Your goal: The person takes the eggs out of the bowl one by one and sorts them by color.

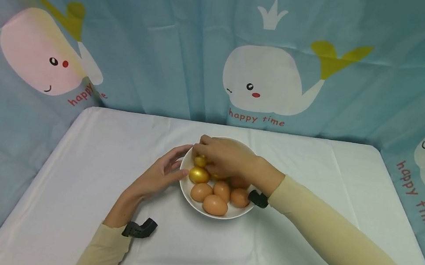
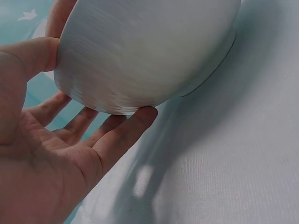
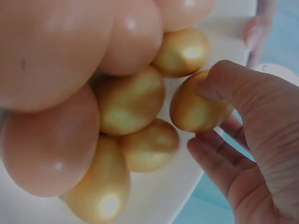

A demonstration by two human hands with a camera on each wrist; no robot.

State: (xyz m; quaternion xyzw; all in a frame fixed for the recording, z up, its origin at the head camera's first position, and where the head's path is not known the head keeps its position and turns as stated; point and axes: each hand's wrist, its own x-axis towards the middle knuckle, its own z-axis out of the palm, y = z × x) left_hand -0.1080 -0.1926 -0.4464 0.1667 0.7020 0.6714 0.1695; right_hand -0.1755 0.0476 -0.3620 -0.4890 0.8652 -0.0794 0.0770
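Note:
A white bowl (image 1: 232,213) with several brown eggs (image 1: 215,205) and several shiny golden eggs (image 1: 199,175) stands on the table. My left hand (image 1: 160,172) holds the bowl at its left side, thumb at the rim and fingertips against the outer wall (image 2: 140,56). Reaching in from the right, my right hand (image 1: 227,156) pinches one golden egg (image 3: 191,105) between thumb and fingers, near the bowl's far left part. Other golden eggs lie close beside it in the right wrist view. From the head view, the right hand hides part of the bowl's contents.
A white cloth (image 1: 285,256) covers the table. Behind it hangs a blue curtain (image 1: 189,59) printed with whales. A black wrist strap piece (image 1: 140,228) sticks out from the left wrist, and another (image 1: 258,198) sits by the bowl's right rim.

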